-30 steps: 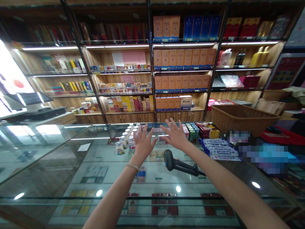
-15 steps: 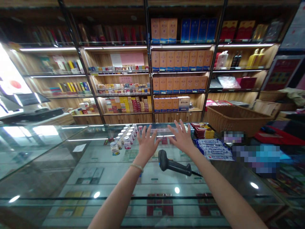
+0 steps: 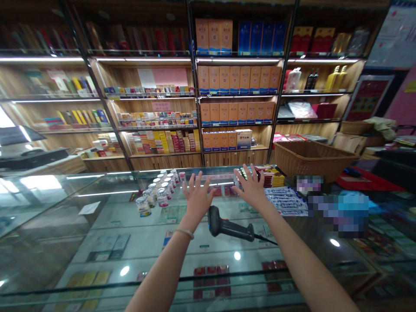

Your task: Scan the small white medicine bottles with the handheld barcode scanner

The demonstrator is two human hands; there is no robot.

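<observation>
On the glass counter point(image 3: 146, 255), the black scanner point(image 3: 234, 229) lies where it was, closer in view now to my left hand point(image 3: 196, 199). That hand and my right hand point(image 3: 251, 189) are empty, fingers spread wide. A second ago the left overlapped the white-lidded jars point(image 3: 162, 197); now they show clear. The right partly hides the red-and-yellow packs point(image 3: 277, 178), a wicker basket point(image 3: 305, 167) beyond.

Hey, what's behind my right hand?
Behind your right hand, parts of small containers show, with red and yellow packets stacked to their right. The hand hides the rest of the containers, so I can't count them.
</observation>
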